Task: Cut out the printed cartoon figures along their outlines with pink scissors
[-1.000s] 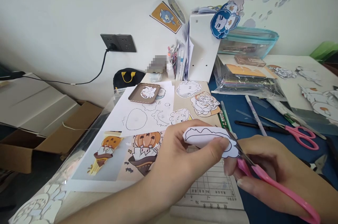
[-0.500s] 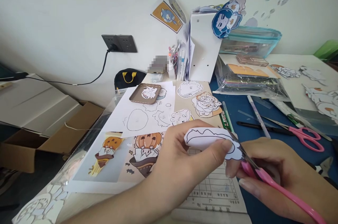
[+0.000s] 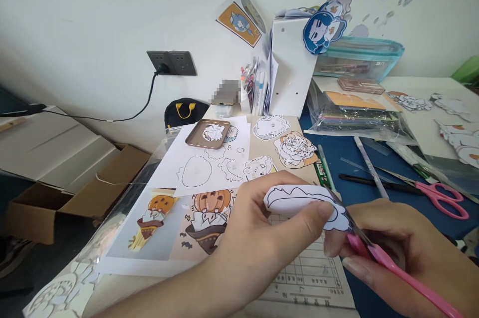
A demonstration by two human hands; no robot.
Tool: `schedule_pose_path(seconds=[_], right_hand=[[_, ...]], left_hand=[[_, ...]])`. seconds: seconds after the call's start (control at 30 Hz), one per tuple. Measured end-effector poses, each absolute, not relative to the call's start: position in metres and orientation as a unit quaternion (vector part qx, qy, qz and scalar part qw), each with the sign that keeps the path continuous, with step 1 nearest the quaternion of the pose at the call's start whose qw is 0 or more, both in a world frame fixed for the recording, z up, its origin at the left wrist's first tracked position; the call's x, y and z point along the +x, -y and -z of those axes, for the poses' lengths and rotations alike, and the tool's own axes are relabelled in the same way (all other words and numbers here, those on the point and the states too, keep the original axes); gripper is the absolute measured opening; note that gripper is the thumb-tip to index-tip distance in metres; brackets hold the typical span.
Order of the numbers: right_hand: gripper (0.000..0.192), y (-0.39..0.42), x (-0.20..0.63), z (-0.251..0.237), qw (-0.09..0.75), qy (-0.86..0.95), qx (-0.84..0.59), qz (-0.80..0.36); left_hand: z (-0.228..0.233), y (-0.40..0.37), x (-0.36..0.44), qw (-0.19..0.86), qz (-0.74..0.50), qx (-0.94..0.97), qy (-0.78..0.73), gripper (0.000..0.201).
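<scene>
Brown cardboard, an open box, sits far to the left of the white paper cut-out with black outlines that you are working on. Nearer that cut-out, still to its left, lie a printed sheet with an orange pumpkin-headed figure and, behind it, a small brown rectangular tray holding a paper piece. Your left hand pinches the cut-out between thumb and fingers, thumb pressed on its front, holding it raised above a printed grid sheet. Just right of the cut-out, your right hand is closed around the pink-handled scissors, whose blades meet the cut-out's right edge; how far the blades stand apart you cannot tell from here. Well to the right of the cut-out, a second pair of pink-handled scissors lies on the blue mat.
</scene>
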State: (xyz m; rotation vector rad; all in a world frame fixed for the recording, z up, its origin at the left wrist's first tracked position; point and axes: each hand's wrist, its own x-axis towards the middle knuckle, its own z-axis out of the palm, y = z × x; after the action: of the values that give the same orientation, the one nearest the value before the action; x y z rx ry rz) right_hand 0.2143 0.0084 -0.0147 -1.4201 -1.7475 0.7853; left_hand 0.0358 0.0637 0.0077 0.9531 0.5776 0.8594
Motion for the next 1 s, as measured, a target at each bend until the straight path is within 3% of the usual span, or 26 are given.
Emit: schedule_pose_path(seconds=[0.43, 0.83, 1.0], right_hand=[[0.003, -0.021, 0.2, 0.005, 0.359, 0.68, -0.566, -0.297], [0.025, -0.009, 0.213, 0.01, 0.336, 0.69, -0.546, -0.335], [0.018, -0.011, 0.214, 0.009, 0.328, 0.711, -0.549, -0.292]], left_hand=[[-0.006, -0.062, 0.035, 0.737, -0.392, 0.467, -0.291, 0.011], [-0.009, -0.062, 0.035, 0.742, -0.396, 0.455, -0.293, 0.013], [-0.009, -0.061, 0.035, 0.732, -0.394, 0.466, -0.303, 0.011]])
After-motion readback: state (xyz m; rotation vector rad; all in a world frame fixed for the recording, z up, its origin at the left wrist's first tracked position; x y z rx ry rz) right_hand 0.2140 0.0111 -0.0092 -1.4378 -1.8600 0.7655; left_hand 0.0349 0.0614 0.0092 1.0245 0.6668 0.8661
